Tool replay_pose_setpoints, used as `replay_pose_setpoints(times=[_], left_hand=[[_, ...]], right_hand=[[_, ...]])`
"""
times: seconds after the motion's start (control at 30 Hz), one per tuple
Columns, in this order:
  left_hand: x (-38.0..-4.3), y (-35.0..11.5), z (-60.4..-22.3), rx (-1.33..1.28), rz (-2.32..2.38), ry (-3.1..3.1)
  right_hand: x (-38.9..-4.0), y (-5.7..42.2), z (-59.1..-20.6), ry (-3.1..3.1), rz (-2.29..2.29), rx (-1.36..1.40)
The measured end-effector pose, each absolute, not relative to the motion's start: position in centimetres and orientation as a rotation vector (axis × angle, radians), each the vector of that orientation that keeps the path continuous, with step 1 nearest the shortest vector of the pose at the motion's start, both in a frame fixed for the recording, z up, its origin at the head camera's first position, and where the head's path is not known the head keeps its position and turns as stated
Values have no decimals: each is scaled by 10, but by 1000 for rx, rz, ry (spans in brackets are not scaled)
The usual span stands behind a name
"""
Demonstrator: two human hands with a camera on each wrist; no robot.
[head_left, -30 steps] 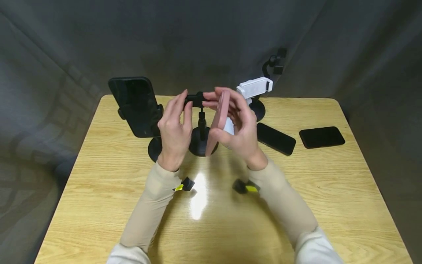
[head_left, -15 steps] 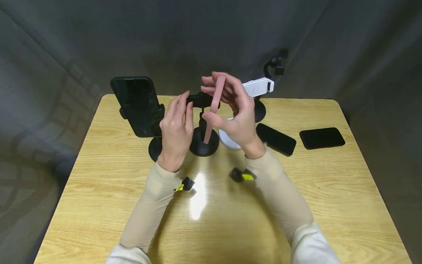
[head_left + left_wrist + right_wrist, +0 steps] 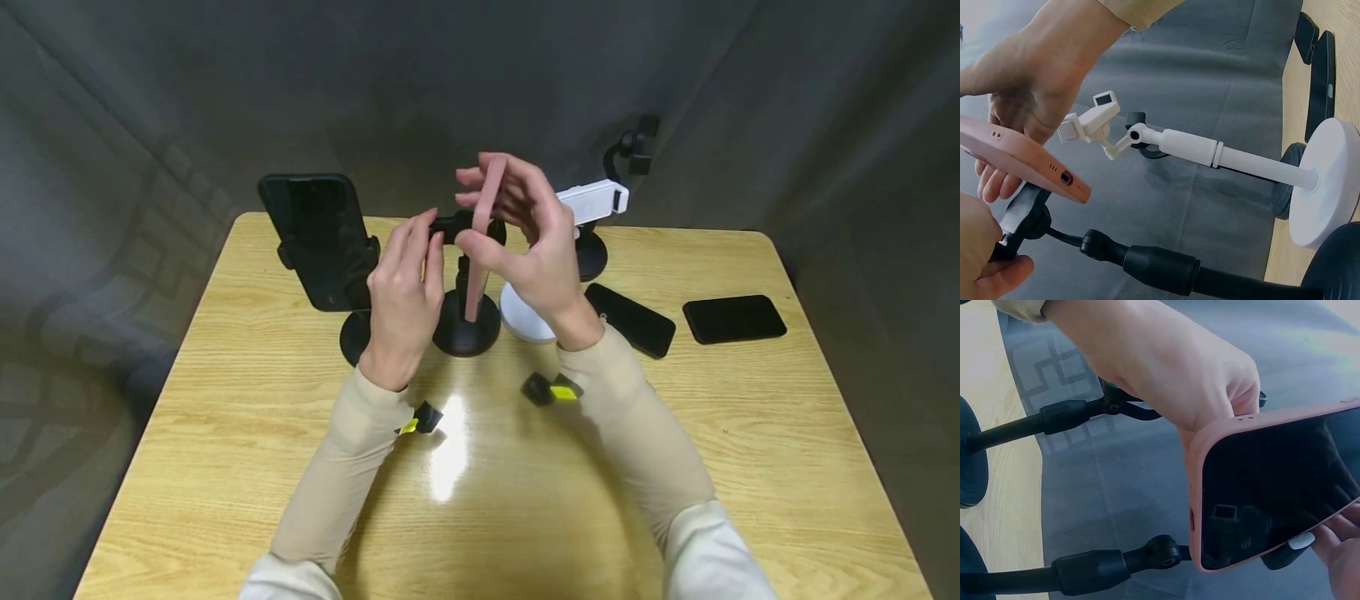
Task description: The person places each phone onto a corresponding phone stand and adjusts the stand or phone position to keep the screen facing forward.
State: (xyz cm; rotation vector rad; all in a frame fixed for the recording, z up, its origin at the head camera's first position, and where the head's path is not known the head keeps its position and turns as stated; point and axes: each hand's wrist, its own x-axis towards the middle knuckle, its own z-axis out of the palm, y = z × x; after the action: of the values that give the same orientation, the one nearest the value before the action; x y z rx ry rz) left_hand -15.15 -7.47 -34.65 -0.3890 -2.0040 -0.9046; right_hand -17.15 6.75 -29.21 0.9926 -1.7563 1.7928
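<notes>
My right hand [image 3: 546,258] holds a phone in a pink case [image 3: 489,196], thumb on the near side and fingers behind. The phone stands nearly edge-on in the head view; its dark screen [image 3: 1272,487] fills much of the right wrist view. My left hand [image 3: 405,292] pinches the left end of a black phone holder's clamp [image 3: 447,227], thumb below and fingers above. The clamp sits on a stand with a round black base [image 3: 467,333]. In the left wrist view the pink case's bottom edge [image 3: 1075,181] overlaps the clamp's end. The phone partly hides the clamp in the head view.
Left, a black phone [image 3: 313,237] sits in another black stand. To the right are a white phone stand [image 3: 592,202] with a round white base [image 3: 522,315], a further black stand [image 3: 640,150] and two dark phones [image 3: 630,321] lying flat. A grey curtain [image 3: 480,75] hangs behind.
My right hand has moved the pink phone up and left, turning it edge-on over the black stand. The white base has come into view. My left hand keeps its hold on the clamp.
</notes>
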Motion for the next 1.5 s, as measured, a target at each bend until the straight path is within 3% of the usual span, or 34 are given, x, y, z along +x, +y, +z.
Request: replay_pose_setpoints(times=[0.8, 1.1, 1.5], left_hand=[[-150, -80, -346, -462, -784, -2065], [-149, -82, -351, -457, -767, -2036], [-149, -82, -349, -462, -799, -2013]], right_hand=[[-183, 37, -309, -1671, 1612, 609], [-169, 19, -290, -1655, 1428, 501], [-179, 17, -297, -1698, 1260, 328]])
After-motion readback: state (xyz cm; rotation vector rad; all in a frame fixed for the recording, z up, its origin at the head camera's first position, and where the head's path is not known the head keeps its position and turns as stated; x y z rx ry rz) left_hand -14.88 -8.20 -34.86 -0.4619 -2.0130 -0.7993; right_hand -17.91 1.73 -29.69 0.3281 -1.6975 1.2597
